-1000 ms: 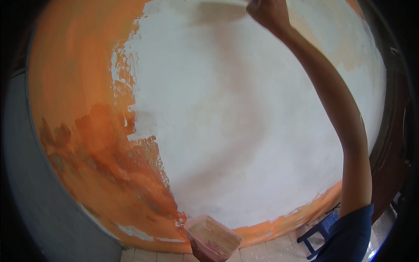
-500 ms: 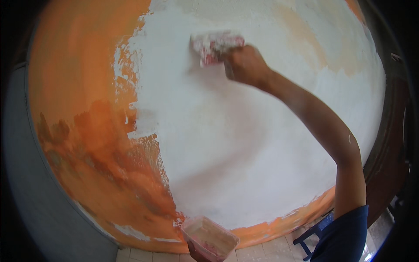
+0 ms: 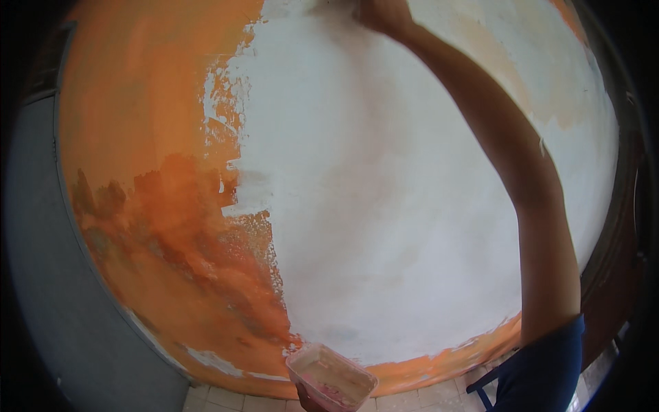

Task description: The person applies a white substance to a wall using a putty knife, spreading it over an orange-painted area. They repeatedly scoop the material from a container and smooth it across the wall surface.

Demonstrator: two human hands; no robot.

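Note:
My right hand (image 3: 386,15) is raised to the top edge of the view, its fingers curled. Half a second ago it gripped a wide, flat paintbrush smeared with white paint; now the brush is almost wholly beyond the edge. Beside the hand a blurred shadow falls on the wall (image 3: 384,226), which is covered in white paint here. Low in the middle, my left hand (image 3: 307,398) holds a pinkish rectangular plastic tub (image 3: 347,367) from its near left side. Whitish paint coats the tub's inside, and most of this hand is hidden beneath it.
Orange paint (image 3: 137,123) covers the wall's left part, with a ragged border against the white, and a strip along the bottom. A grey door (image 3: 34,226) stands at left. Below lies a tiled floor (image 3: 226,399); a blue stool (image 3: 484,388) is partly behind my right sleeve.
My right hand has moved up the wall with the brush, which has slid out over the top edge. The tub stays nearly in place, while the view has shifted slightly left.

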